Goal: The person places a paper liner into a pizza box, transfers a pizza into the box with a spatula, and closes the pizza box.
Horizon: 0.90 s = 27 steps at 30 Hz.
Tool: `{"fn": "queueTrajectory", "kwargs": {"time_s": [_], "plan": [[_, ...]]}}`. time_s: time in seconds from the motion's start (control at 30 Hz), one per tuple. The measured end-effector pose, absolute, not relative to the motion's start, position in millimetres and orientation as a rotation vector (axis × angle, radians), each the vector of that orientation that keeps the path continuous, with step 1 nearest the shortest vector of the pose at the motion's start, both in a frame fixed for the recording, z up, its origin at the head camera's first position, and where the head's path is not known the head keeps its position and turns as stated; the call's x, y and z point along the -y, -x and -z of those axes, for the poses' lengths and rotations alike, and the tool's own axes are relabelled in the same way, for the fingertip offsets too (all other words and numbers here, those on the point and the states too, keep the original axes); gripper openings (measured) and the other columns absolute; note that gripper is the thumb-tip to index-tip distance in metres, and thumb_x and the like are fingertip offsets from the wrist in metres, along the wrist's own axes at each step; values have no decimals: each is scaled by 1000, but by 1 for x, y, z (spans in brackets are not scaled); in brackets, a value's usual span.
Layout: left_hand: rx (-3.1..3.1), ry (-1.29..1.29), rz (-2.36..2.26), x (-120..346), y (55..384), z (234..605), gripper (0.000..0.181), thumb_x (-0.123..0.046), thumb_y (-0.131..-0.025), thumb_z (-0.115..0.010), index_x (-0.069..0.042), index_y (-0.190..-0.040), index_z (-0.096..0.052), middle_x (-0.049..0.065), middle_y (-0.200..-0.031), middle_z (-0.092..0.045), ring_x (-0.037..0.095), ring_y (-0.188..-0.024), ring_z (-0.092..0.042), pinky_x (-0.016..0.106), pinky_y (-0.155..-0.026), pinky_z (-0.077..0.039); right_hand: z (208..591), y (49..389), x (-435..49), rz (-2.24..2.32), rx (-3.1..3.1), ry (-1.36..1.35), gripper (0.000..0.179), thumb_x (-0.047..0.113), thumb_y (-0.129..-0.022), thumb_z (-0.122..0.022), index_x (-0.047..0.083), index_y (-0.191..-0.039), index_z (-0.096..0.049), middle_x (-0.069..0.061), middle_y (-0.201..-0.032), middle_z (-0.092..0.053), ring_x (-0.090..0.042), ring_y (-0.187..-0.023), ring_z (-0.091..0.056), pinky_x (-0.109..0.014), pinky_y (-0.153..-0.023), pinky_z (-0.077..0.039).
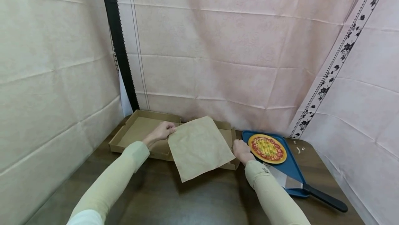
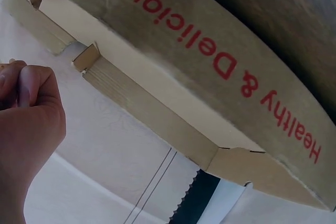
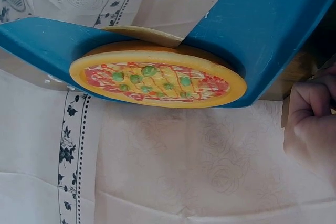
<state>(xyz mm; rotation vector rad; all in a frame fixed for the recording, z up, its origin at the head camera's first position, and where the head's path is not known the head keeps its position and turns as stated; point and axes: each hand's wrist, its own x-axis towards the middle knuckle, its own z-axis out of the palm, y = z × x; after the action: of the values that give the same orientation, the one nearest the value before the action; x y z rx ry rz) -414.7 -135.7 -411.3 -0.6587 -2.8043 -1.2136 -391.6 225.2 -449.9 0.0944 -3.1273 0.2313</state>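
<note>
A square sheet of brown paper hangs tilted between my two hands, over the middle of an open cardboard pizza box. My left hand pinches its upper left corner. At the lower right corner, my right hand has curled fingers and grips the sheet's edge. The paper hides part of the box. In the left wrist view, the box side carries red lettering, and my left hand shows curled fingers. Only part of my right hand appears in the right wrist view.
To the right, a blue tray holds a pizza with yellow and red topping. A metal pizza server lies across the tray, its black handle over the brown table. Light curtains surround the table.
</note>
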Motion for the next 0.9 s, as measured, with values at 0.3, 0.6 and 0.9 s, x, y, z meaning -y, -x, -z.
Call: {"fn": "queueTrajectory", "kwargs": {"time_s": [0.3,0.6,0.9], "plan": [[2820,586,1279,146,414,412,22,-9,-99,-52,-1,-81,-61,-4,-52,-40,7,-41,-34,22,-41,-31,451,391,-225,-233,3128,-95,12,1,-93,-55,1,-86,-65,-16,-85,-65,-26,-69,-60,-44,-59,-52],[2748,565,1183,152,416,414,22,-7,-97,-54,1,-78,-62,-4,-51,-42,8,-41,-38,22,-42,-33,449,392,-227,-226,3133,-70,17,3,-96,-50,0,-90,-66,-17,-91,-66,-28,-74,-62,-44,-62,-53],[2748,472,1203,158,417,418,24,-7,-97,-53,1,-76,-60,-4,-51,-42,8,-41,-38,22,-40,-32,452,396,-224,-213,3135,-33,17,6,-96,-51,1,-94,-68,-16,-92,-67,-26,-74,-61,-43,-62,-52]]}}
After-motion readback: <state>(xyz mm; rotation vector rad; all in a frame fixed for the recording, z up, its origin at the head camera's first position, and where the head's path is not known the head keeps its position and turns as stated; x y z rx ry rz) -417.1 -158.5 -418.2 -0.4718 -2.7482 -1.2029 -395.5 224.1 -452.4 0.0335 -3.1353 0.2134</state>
